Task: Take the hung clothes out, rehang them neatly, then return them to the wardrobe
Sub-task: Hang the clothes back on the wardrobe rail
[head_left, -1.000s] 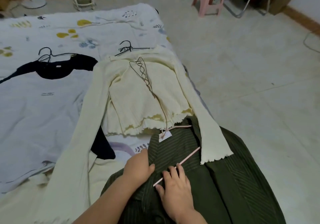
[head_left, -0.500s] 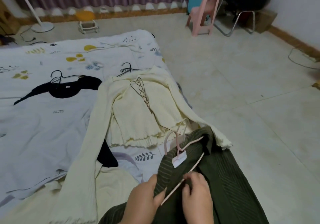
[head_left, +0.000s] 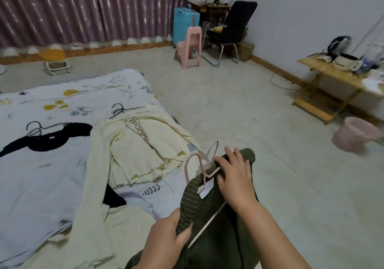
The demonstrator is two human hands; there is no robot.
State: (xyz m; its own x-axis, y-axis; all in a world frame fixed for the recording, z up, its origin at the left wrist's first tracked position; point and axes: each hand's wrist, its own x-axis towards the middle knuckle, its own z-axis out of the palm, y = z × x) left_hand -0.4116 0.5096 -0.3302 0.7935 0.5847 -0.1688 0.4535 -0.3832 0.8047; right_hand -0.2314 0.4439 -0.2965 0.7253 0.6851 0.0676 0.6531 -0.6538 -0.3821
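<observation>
I am viewing my left hand (head_left: 170, 234) gripping the striped collar of the green shirt (head_left: 218, 233), which is hanging off the bed's (head_left: 41, 185) near right edge. My right hand (head_left: 234, 175) is grasping the shirt's other shoulder over the pink hanger (head_left: 204, 170). A cream top (head_left: 133, 156) is lying on the bed beside them.

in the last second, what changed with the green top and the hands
The green top with its pink hanger came up off the bed. The right hand moved to its collar; the left hand now grips its edge. The cream sweater and black top stayed put.
</observation>
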